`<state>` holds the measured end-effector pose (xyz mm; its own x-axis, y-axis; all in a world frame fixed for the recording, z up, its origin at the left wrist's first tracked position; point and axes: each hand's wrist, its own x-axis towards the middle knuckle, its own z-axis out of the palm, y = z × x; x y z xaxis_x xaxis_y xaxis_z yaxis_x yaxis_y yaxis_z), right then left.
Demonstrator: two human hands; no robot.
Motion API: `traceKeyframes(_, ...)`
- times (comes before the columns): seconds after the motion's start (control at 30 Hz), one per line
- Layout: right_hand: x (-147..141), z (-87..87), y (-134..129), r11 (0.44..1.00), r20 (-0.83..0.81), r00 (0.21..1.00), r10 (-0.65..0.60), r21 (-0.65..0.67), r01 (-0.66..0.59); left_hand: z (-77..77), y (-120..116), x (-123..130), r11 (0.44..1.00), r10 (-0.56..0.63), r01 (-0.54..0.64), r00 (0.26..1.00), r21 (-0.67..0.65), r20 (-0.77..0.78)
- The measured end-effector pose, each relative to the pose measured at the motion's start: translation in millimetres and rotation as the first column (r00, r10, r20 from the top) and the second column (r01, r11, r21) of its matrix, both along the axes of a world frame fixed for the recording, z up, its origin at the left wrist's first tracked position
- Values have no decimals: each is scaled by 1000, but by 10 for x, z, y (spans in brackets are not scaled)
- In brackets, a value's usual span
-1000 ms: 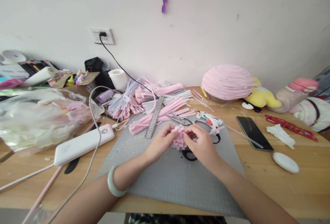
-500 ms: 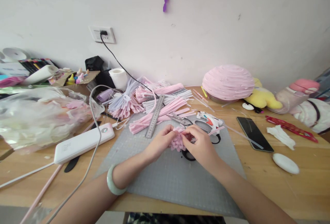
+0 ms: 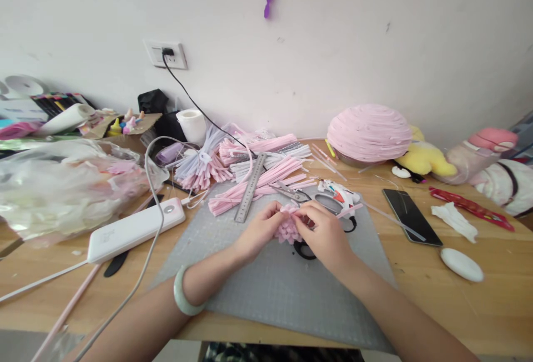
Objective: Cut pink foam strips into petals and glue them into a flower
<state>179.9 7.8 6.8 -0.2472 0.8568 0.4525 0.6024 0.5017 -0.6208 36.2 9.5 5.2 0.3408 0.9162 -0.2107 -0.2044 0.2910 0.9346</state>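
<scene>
A small pink petalled piece (image 3: 288, 229) is held between both hands above the grey cutting mat (image 3: 266, 295). My left hand (image 3: 263, 230) pinches its left side, thumb and fingers together. On the other side, my right hand (image 3: 323, 233) grips the upper right edge with closed fingertips. Scissors (image 3: 306, 250) lie behind and under the right hand, partly hidden. A steel ruler (image 3: 251, 187) rests on the mat beside a heap of pink fuzzy stems (image 3: 270, 177).
A white power bank (image 3: 135, 230) with cables and a plastic bag (image 3: 62, 190) lie at the left. Toward the right are a pink dome (image 3: 368, 133), a yellow plush (image 3: 425, 156), a black phone (image 3: 411, 217) and a white oval object (image 3: 461, 265). A wall stands behind.
</scene>
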Motion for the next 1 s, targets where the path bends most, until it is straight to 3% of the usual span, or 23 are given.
traceKeyframes(0.4,0,-16,-10,974,119,993,-6,225,-21,22,-26,12,1000,9,-9,1000,6,2)
traceKeyframes(0.63,50,23,39,998,-68,996,60,23,-59,-1,25,-39,998,59,-59,998,14,-36)
traceKeyframes(1.0,66,61,56,997,-136,988,67,-36,-73,-29,41,-31,994,105,-105,994,13,23)
